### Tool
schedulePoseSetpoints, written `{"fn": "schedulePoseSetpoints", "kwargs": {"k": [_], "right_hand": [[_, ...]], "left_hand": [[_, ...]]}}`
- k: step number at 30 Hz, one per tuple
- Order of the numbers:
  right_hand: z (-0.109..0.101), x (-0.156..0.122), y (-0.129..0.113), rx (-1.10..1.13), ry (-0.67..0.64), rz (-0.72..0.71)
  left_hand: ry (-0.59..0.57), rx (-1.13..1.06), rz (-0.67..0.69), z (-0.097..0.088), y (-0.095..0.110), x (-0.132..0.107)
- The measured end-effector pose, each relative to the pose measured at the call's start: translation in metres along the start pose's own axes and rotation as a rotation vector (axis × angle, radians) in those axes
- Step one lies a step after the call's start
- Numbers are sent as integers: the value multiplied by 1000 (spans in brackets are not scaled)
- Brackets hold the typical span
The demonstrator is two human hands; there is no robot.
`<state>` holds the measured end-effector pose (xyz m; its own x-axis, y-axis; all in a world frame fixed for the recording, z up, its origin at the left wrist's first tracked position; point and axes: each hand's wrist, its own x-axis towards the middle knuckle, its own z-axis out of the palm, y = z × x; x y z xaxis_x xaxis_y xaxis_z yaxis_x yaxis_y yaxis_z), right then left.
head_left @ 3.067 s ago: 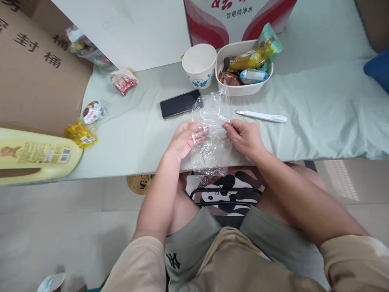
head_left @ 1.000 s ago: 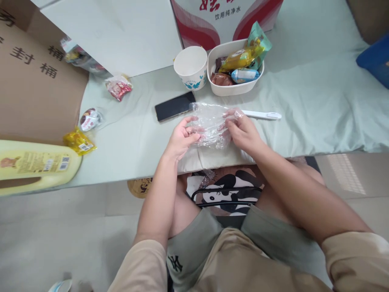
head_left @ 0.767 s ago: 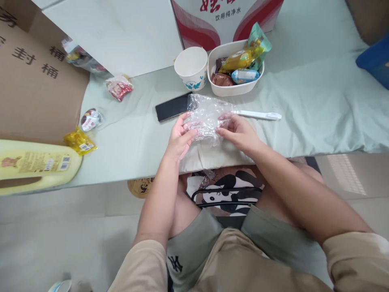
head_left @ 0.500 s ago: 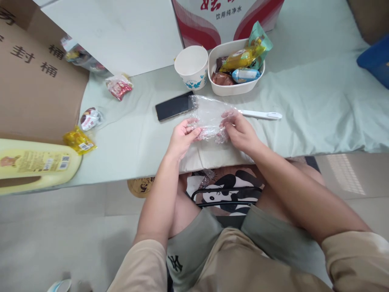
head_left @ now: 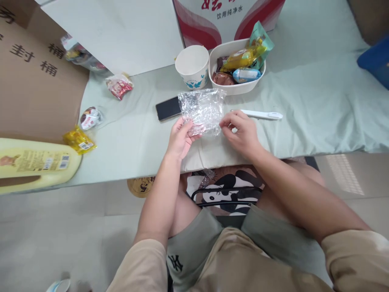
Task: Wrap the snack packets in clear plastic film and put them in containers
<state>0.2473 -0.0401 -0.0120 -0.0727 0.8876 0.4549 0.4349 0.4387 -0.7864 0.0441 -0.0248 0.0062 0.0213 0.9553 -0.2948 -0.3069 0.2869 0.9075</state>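
A crinkled, see-through piece of plastic film [head_left: 205, 109] is spread between my hands above the table's near edge; whether it is a bag or a flat sheet I cannot tell. My left hand [head_left: 180, 138] grips its lower left side, thumb on top. At the right edge, my right hand [head_left: 240, 132] pinches the film between thumb and forefinger. Behind the film lies a black phone [head_left: 167, 108], its right end covered. A white plastic handle-like strip [head_left: 263, 114] rests just beyond my right hand.
Beyond the film stand a paper cup [head_left: 192, 65] and a white bowl [head_left: 237, 89] of wrapped snacks. Several snack packets [head_left: 79, 140] lie at left, near a yellow jug [head_left: 39, 164] and a cardboard box [head_left: 36, 101]. A blue object [head_left: 377, 63] sits far right.
The film has turned and spread out flatter, shifting left over more of the phone. My right fingers have moved from a broad hold to a pinch at its edge.
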Motion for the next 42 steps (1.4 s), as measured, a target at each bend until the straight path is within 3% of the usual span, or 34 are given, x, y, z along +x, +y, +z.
{"fn": "schedulePoseSetpoints", "kwargs": {"k": [3, 5, 8, 11, 13, 16, 18, 21, 25, 29, 34, 38, 42], "right_hand": [[-2, 1, -3, -50, 83, -147], [-3, -2, -4, -103, 63, -232], [-2, -9, -5, -167, -192, -290], [-3, -12, -7, -60, -414, -168], [-6, -10, -7, 61, -311, 29], [-8, -2, -3, 249, 44, 299], [-6, 4, 0, 422, 116, 413], [-1, 8, 1, 619, -26, 528], [1, 9, -7, 517, -48, 573], [-3, 9, -10, 399, -21, 581], [-5, 8, -8, 258, 100, 478], [-5, 6, -11, 395, -53, 404], [-7, 6, -10, 533, -198, 414]], "left_hand": [[21, -13, -10, 2, 0, 1], [33, -31, 1, 2, 0, 2], [49, -88, 40, 1, 0, 5], [62, -120, 56, -3, 1, 6], [56, -114, 50, -5, 1, 6], [-8, -75, 38, -6, 1, 4], [-76, -40, 30, -6, 0, 2], [-189, -2, 7, -5, -3, 0], [-298, 108, -9, -5, -9, 0], [-258, 249, -29, -4, -11, 0], [-287, 201, -67, -2, -4, -3], [-273, 113, -74, -4, 0, -4], [-161, 156, -16, -5, -5, -1]]}}
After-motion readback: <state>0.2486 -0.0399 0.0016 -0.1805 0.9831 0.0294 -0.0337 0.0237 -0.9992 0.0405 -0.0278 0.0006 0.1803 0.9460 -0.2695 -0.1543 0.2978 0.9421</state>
